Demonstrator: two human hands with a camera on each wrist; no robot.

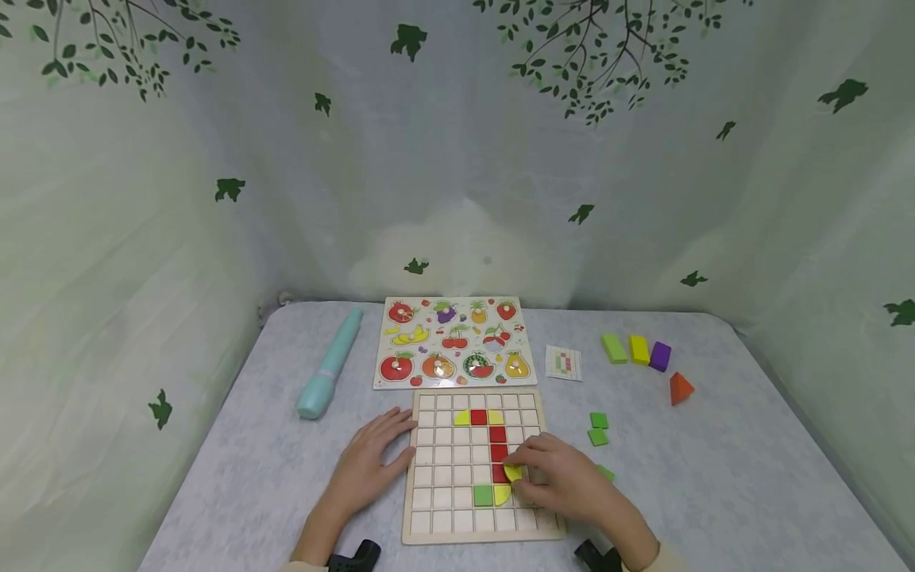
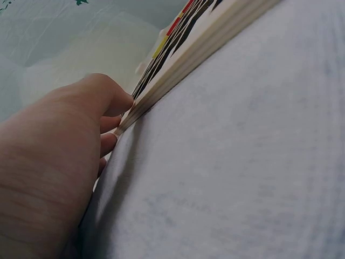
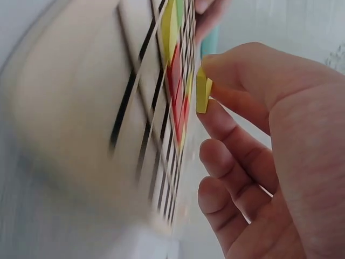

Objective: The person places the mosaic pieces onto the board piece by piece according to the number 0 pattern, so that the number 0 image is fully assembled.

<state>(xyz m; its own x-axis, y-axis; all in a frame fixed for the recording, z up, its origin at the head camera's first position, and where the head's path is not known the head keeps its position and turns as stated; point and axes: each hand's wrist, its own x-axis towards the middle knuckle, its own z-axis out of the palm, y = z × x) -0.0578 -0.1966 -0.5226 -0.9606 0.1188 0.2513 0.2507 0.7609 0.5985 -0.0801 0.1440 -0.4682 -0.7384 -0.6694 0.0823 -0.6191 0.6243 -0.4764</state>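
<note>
Here we face a pale curtain [image 1: 457, 159] on three sides, leafy branches [image 1: 627, 24] printed up top, dark green birds [image 1: 409, 41] scattered across, and before us a mottled grey table [image 1: 729, 445], softly lit.

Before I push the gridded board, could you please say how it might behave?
The gridded board would probably stay stiff: its edge looks straight. Lying flat on the table, it should likely slide, not tip. Red squares in its cells would likely follow.
</note>
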